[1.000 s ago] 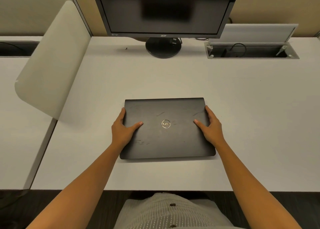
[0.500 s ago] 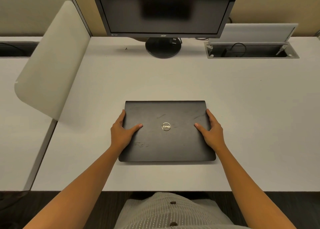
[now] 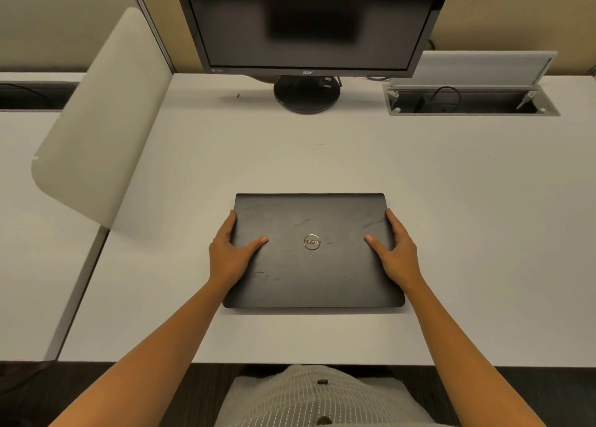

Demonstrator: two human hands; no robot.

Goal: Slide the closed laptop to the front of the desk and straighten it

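White table (image 3: 451,201), office cubicle setting, beige wall behind; a second white surface adjoins on the left beyond a pale rounded divider panel (image 3: 96,120).

Item 1. Monitor (image 3: 309,20), black, screen dark, on a round foot at the back centre of the table.

Item 2. Cable well (image 3: 471,101), recessed at the back right, lid raised, a dark cord inside.

Item 3. Laptop (image 3: 312,275), black, closed, lid up with a round silver badge at centre. Position: middle of the table, nearer the front edge than the monitor, a band of bare table between it and that edge. Its near edge appears close to parallel with the table front. Lid shows smudges and faint scratches.

Item 4. Left hand (image 3: 230,255), on the laptop's left side: thumb laid flat on the lid, fingers wrapped down over the edge. Not closed into a fist; spread and pressing.

Item 5. Right hand (image 3: 398,252), mirrored on the right side, thumb on the lid, fingers along the edge.

Handling note (judgement): a stiff, flat slab of moderate weight, likely resting on rubber feet that resist sliding; the smooth lid offers little friction to a palm alone. Best held at both side edges, as here, so a pull toward the front stays even and any small twist can be corrected. Light downward pressure only; the lid covers a screen.
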